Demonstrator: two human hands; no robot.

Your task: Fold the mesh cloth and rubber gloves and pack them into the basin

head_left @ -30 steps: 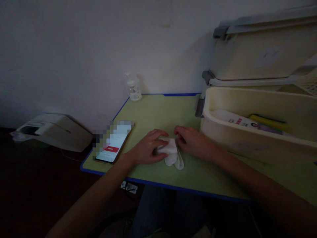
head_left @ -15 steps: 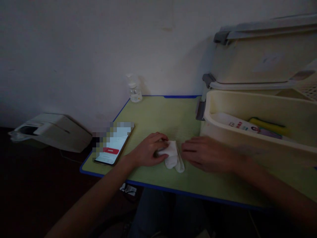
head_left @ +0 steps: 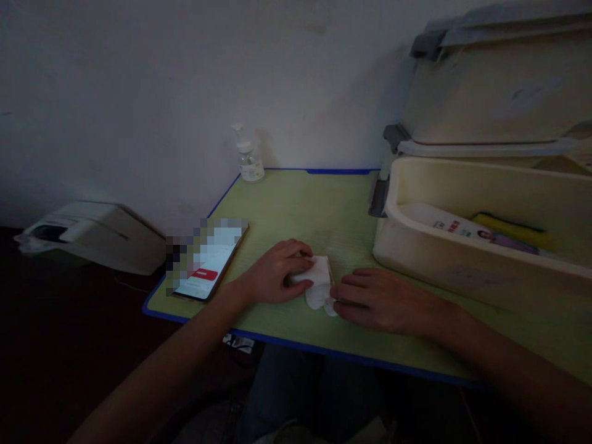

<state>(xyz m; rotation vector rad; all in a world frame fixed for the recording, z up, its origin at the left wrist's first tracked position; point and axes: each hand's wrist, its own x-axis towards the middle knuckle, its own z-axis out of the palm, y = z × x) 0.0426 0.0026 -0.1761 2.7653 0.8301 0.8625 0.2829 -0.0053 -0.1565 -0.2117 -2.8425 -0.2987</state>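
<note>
A small folded bundle of white cloth, which looks like a pair of white socks (head_left: 318, 277), lies on the table between my hands. Two rounded ends point toward the front edge. My left hand (head_left: 277, 274) grips the bundle's left side, thumb below and fingers above. From the right, my right hand (head_left: 377, 300) has its bent fingertips closed on the lower right rounded end, covering part of it.
The yellow-green table (head_left: 305, 203) has a blue edge. A lit phone (head_left: 215, 262) lies left, a clear pump bottle (head_left: 251, 163) stands at the back. To the right, an open cream bin (head_left: 430, 246) holds a white packet (head_left: 456, 225) and something yellow (head_left: 509, 228). A white bin (head_left: 99, 237) sits beyond the left edge.
My right hand has come left and down from beside the white socks to take hold of their lower right end. The left hand keeps its grip. The view has shifted slightly.
</note>
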